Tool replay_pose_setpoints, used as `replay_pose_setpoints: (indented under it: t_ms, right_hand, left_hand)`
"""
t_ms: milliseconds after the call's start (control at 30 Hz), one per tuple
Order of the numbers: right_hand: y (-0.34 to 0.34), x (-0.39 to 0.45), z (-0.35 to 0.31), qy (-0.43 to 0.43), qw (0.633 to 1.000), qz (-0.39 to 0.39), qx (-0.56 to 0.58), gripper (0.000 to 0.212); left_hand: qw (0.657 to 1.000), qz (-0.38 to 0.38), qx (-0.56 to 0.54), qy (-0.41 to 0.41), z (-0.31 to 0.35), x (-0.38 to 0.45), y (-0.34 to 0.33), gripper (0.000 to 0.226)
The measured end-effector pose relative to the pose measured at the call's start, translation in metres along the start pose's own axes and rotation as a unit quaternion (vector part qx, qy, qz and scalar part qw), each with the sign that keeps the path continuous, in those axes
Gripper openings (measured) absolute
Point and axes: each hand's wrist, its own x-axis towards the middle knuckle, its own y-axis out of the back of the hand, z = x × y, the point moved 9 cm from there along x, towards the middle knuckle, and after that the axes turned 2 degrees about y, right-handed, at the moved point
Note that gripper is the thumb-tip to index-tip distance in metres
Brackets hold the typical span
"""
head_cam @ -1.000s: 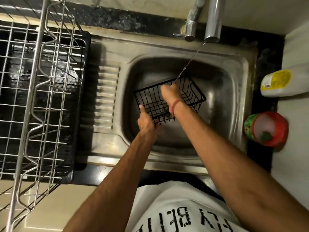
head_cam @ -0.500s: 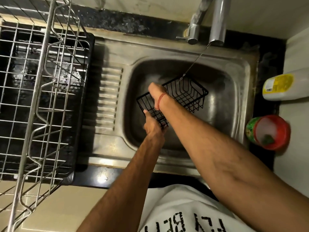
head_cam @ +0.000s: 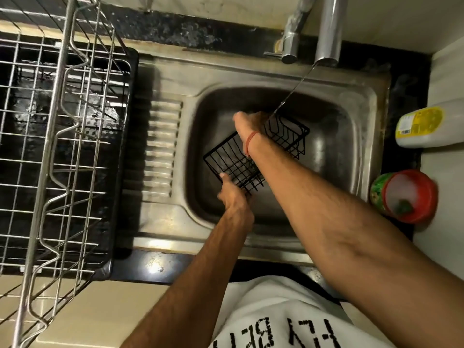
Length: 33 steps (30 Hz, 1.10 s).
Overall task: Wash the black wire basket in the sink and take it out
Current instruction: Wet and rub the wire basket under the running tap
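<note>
The black wire basket (head_cam: pixel 288 136) hangs tilted over the bowl of the steel sink (head_cam: pixel 334 156), under a thin stream of water from the tap (head_cam: pixel 327 33). My left hand (head_cam: pixel 232 193) grips the basket's near rim from below. My right hand (head_cam: pixel 248 124), with a red thread at the wrist, reaches across the basket and presses on its far rim and inside; its fingers are hidden behind the wrist and wires, so I cannot tell whether they clasp a wire.
A steel dish rack (head_cam: pixel 57 136) over a black tray (head_cam: pixel 123 172) fills the left side. On the right counter lie a white bottle with a yellow label (head_cam: pixel 421 126) and a red-and-green tub (head_cam: pixel 406 197). The ribbed drainboard (head_cam: pixel 163 146) lies between rack and bowl.
My right hand slid leftward along the basket and then further back. The basket turned and tilted in my left hand, staying under the water stream.
</note>
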Motion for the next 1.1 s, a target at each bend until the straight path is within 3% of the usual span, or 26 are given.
replay_pose_setpoints:
  t_ms: [133,200,333,467,567,667,767,867,1100]
  right_hand:
    - [0.008,0.000,0.003,-0.004,0.992,-0.068,-0.111,0.068]
    - [0.015,0.006,-0.001,-0.002,0.983,-0.086,-0.164,0.055]
    - [0.016,0.008,-0.001,0.023,0.960,-0.142,-0.240,0.053]
    - [0.021,0.002,-0.010,0.094,0.902,-0.215,-0.363,0.043]
    - [0.040,0.009,-0.020,0.200,0.816,-0.242,-0.485,0.034]
    - [0.067,0.006,-0.021,0.314,0.683,-0.253,-0.610,0.028]
    - [0.088,-0.006,-0.013,0.417,0.532,-0.247,-0.694,0.036]
    - [0.102,-0.016,0.016,0.434,0.424,-0.303,-0.735,0.062]
    - [0.091,-0.013,0.049,0.442,0.257,-0.386,-0.768,0.073]
  left_hand:
    - [0.998,-0.055,0.018,-0.032,0.012,0.001,0.003,0.065]
    - [0.994,-0.095,-0.018,-0.041,0.025,-0.001,-0.004,0.037]
    - [0.989,-0.149,-0.009,0.018,0.037,0.002,-0.003,0.033]
    - [0.993,-0.107,0.055,-0.003,0.041,0.001,0.010,0.013]
    - [0.993,-0.095,0.065,-0.022,0.038,-0.008,0.010,0.022]
    - [0.990,-0.085,0.088,-0.072,0.046,-0.009,0.012,0.023]
    - [0.982,-0.052,0.110,-0.145,0.062,-0.006,0.011,0.084]
    - [0.962,-0.018,0.151,-0.228,0.087,-0.024,0.007,0.078]
    - [0.908,0.027,0.252,-0.334,0.117,-0.058,0.002,0.064]
